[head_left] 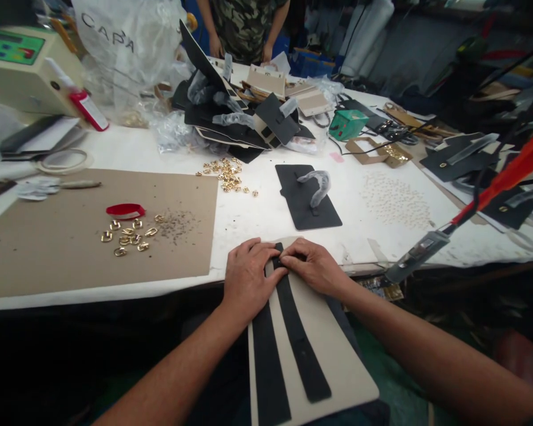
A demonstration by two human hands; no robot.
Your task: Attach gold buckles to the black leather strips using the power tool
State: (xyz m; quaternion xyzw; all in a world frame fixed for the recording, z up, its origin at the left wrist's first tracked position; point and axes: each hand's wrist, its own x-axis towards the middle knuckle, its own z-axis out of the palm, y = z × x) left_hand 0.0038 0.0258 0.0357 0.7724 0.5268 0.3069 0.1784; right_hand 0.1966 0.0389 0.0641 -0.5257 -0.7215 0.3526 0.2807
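A beige panel (333, 355) with black strips lies over the table's near edge and my lap. One black strap (299, 340) runs down its middle. My left hand (247, 278) and my right hand (314, 267) meet at the strap's top end, fingers curled and pinching it against the panel. Whatever small part sits between the fingertips is hidden.
A brown cardboard sheet (71, 260) at left carries gold rings (128, 235) and a red loop (125, 210). More gold rings (228, 173), a black panel (308, 198), piled black pieces (240, 112), a green box (347, 123) and a beige machine (22, 68) lie farther off. A person in camouflage (244, 26) stands across.
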